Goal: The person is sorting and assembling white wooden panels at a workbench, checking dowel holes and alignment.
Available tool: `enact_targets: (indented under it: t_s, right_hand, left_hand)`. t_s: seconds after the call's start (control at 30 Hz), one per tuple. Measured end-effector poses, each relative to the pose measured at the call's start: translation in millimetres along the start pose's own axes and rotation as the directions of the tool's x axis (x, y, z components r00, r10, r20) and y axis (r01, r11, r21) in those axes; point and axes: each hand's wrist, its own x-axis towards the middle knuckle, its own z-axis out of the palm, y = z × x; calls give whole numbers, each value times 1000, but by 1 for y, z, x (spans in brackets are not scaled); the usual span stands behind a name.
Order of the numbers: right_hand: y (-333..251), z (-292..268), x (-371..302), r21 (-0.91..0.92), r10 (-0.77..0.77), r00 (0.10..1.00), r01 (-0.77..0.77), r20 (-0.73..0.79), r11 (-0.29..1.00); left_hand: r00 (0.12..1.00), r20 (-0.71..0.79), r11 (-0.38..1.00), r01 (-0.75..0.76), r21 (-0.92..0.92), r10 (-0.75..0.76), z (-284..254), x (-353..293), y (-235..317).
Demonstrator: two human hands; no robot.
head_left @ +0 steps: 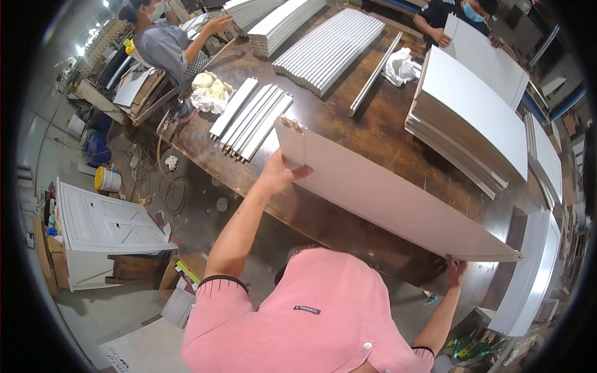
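A long white board (385, 193) stands tilted on its edge in front of me, over the near side of the brown table (333, 127). My left hand (281, 175) is closed on its left end, with the thumb lying across the face. At the board's right end, my right hand (456, 271) grips the lower edge, its fingers partly hidden. Just beyond my left hand lie several narrow white strips (256, 121) side by side. A stack of wide white panels (472, 118) rests past the board on the right.
Rows of white slats (329, 46) fill the table's far side, near a thin strip (375, 74) and crumpled white wrapping (401, 67). One person (165, 46) works at the far left; another (457, 18) holds a white panel (488, 59) at the far right. More panels (528, 273) stand at right.
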Motion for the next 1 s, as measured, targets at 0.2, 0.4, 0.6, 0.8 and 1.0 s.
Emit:
enact_targets:
  t_s: [0.2,0.4,0.6,0.8,1.0]
  right_hand:
    - [78,-37,-1,57,25,1000,-26,16,998]
    - [10,-5,14,-171,188,981,-177,52,969]
    - [-19,-5,-16,19,124,991,-123,-43,992]
    - [10,-3,-11,-64,57,991,-65,-125,996]
    - [-2,5,-11,-269,49,984,-94,-168,958]
  left_hand:
    - [996,89,971,30,-236,-9,1,4,-30]
    - [1000,5,998,16,54,-16,-14,3,-15]
    - [1000,2,991,19,130,-19,-4,12,-25]
    - [1000,11,986,16,165,-18,14,12,-8]
    - [997,-72,987,41,153,-30,7,23,-22]
